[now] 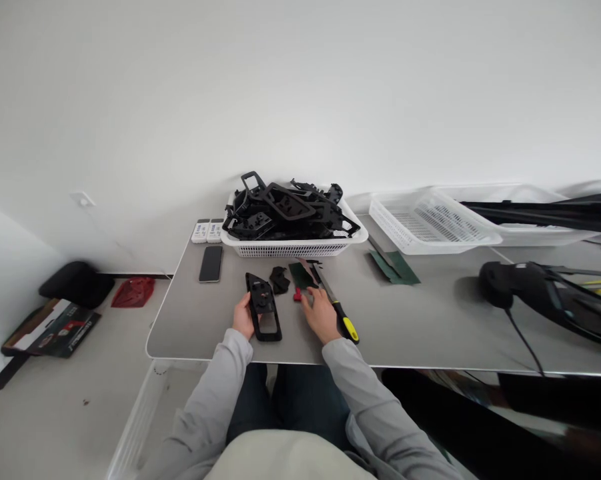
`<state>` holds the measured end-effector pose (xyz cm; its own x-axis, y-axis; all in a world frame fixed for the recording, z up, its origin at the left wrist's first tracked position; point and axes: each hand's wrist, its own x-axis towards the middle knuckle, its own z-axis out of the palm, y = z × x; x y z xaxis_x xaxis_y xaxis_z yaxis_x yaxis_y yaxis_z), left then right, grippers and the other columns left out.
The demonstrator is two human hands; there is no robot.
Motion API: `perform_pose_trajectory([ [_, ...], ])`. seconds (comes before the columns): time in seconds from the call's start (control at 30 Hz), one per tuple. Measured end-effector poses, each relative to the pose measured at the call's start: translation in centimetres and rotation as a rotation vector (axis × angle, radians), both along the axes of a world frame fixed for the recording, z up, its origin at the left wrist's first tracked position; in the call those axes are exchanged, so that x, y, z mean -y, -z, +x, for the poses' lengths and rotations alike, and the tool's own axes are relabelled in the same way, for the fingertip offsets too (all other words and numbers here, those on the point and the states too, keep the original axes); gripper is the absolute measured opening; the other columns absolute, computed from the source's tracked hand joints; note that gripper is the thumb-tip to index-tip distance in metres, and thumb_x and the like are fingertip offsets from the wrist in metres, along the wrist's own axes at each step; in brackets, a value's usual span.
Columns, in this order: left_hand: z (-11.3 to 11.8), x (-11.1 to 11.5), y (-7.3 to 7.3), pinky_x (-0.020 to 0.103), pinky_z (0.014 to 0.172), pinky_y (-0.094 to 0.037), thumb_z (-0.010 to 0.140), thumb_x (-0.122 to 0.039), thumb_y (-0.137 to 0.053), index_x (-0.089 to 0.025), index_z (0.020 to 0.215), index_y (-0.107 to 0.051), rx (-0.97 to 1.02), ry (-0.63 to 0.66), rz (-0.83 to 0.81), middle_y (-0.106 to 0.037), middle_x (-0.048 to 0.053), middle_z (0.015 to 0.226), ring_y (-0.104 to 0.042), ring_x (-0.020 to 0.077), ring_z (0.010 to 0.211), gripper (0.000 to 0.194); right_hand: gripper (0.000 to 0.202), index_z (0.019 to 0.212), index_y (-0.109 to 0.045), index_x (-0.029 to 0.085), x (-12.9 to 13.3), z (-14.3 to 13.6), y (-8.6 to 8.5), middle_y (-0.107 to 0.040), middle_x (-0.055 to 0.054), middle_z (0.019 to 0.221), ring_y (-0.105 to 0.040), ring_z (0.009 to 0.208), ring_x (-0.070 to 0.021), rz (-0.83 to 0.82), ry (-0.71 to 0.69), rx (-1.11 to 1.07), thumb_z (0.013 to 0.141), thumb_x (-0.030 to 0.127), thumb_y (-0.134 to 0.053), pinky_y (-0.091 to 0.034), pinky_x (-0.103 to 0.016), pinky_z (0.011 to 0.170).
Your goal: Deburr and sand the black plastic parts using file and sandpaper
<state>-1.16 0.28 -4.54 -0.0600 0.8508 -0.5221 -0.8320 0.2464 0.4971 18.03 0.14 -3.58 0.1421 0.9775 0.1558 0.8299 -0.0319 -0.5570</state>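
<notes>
My left hand (244, 316) grips the left side of a black plastic trim frame (271, 327), which has a rectangular opening at its near end. My right hand (321, 315) rests low over the table with thumb and fingers apart, beside a small red piece (297, 295) and a dark green sheet, probably sandpaper (300, 275). Against its right side lies a file with a black and yellow handle (349, 327). A small black plastic part (279, 281) sits between the frame and the green sheet.
A white basket (295, 249) heaped with black plastic parts stands behind. At left lie a phone (211, 264) and white cases (207, 231). Green sheets (397, 268), another white basket (420, 240) and a blurred black part (545, 293) are to the right.
</notes>
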Motion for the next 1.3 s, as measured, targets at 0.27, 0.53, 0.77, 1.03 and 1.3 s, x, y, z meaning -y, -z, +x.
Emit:
perform_pose_trajectory([
  [0.27,0.1,0.1,-1.0,0.030,0.067,-0.054,0.084,-0.019,-0.047,-0.012,0.075,-0.065,-0.020,0.037,-0.027,-0.069,0.007,0.065,-0.068,0.0177,0.062,0.021,0.031,0.115,-0.056,0.018,-0.2,-2.1,0.1,-0.058,-0.011,0.113,-0.059,0.098,-0.0219,-0.131,-0.019,0.124,0.091,0.034,-0.044,-0.044,-0.029,0.071],
  [0.53,0.2,0.2,-1.0,0.031,0.073,-0.055,0.085,-0.025,-0.048,-0.013,0.083,-0.066,-0.033,0.071,-0.011,-0.070,0.007,0.068,-0.069,0.0186,0.069,0.022,0.024,0.103,-0.058,0.019,-0.2,-2.5,0.1,-0.058,-0.008,0.111,-0.060,0.090,-0.0188,-0.152,-0.028,0.107,0.091,0.035,-0.045,-0.042,-0.026,0.065],
  [0.77,0.2,0.4,-0.5,0.029,0.069,-0.055,0.079,-0.026,-0.061,-0.013,0.083,-0.065,-0.089,0.099,0.018,-0.070,0.006,0.070,-0.068,0.0171,0.065,0.014,0.026,0.107,-0.056,0.015,-0.2,-1.1,0.4,-0.054,-0.013,0.111,-0.057,0.097,-0.0225,-0.030,0.065,0.068,0.086,0.026,-0.045,-0.044,-0.030,0.075],
  [1.03,0.2,0.4,-0.7,0.028,0.067,-0.056,0.080,-0.025,-0.061,-0.013,0.084,-0.064,-0.112,0.090,0.027,-0.070,0.005,0.069,-0.069,0.0167,0.066,0.013,0.026,0.102,-0.056,0.005,-1.8,0.6,0.4,-0.058,-0.025,0.101,-0.054,0.102,-0.0322,-0.167,0.043,0.187,0.079,0.013,-0.047,-0.039,-0.039,0.088],
  [1.3,0.2,0.4,-0.7,0.029,0.065,-0.056,0.081,-0.026,-0.060,-0.012,0.086,-0.063,-0.101,0.101,0.024,-0.070,0.006,0.070,-0.068,0.0167,0.063,0.015,0.034,0.100,-0.056,0.009,-3.9,1.3,0.9,-0.063,-0.020,0.096,-0.061,0.095,-0.0306,-0.200,0.077,0.084,0.067,0.019,-0.060,-0.045,-0.036,0.077],
])
